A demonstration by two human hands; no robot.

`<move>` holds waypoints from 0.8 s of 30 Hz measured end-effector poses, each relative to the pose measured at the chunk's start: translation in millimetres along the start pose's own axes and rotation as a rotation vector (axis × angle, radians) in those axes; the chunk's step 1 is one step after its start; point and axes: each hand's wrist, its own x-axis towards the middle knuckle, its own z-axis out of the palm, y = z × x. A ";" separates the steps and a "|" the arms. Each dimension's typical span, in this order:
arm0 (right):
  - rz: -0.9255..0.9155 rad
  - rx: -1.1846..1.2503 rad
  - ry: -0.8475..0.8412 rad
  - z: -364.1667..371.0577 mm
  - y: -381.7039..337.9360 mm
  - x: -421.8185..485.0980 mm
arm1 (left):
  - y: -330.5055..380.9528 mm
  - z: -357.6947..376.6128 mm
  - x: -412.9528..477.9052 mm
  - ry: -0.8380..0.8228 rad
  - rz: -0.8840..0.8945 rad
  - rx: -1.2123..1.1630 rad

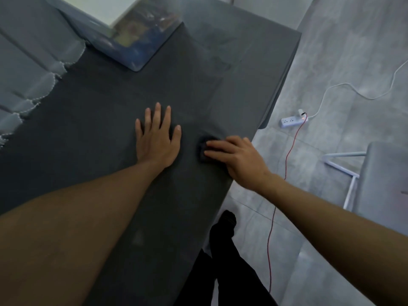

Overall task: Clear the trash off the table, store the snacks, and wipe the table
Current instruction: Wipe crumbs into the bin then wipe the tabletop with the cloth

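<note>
Table: dark grey rectangular table (92,133), seen from above, runs from the near edge to the far end of the frame.
L hand: left hand (157,140) lies flat on the table near its middle, palm down, fingers straight and spread, holding nothing.
R hand: right hand (238,159) rests on a small dark crumpled cloth (202,149), fingers stretched across its top and pressing it down; thumb hidden.
Cloth: on the table, close to the table's right edge, just right of the L hand and apart from it.
Far end: blue printed flat pack (141,40), blurred so its contents can't be told, sits at the table's far left corner w/ a white box-like shape (114,7) behind it.
Left side: pale blue-grey fabric w/ scalloped trim (28,69) lies along the table's left edge.
Floor: grey tiled floor (331,51) to the right holds a white power strip (291,121); a white cable (344,87) curves away from it, and a thin red wire (287,160) trails toward the near edge.
Chair: grey seat on a white metal frame (351,171), far right.
Person: black-trousered leg (223,250) beside the table.
</note>
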 end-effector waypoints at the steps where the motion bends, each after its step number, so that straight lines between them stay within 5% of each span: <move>1: 0.116 -0.008 0.043 0.1 8.6 8.8 | 2.9 -1.3 8.9 -0.002 -0.005 -0.001; 3: 0.402 0.037 0.164 3.2 11.5 24.5 | 8.5 -2.1 26.3 -0.005 -0.023 -0.004; 5: 0.475 0.062 0.208 10.3 2.2 33.4 | 13.4 -0.9 40.7 0.011 -0.066 -0.012; 11: -0.040 0.043 0.077 4.2 37.9 48.6 | 21.6 7.6 52.5 0.083 -0.134 0.040; 17: 0.455 0.049 0.196 6.2 82.3 121.2 | 21.5 8.4 53.8 0.079 -0.145 0.071; 24: -0.115 0.027 0.051 6.0 85.8 127.6 | 20.7 5.5 55.0 0.075 -0.142 0.068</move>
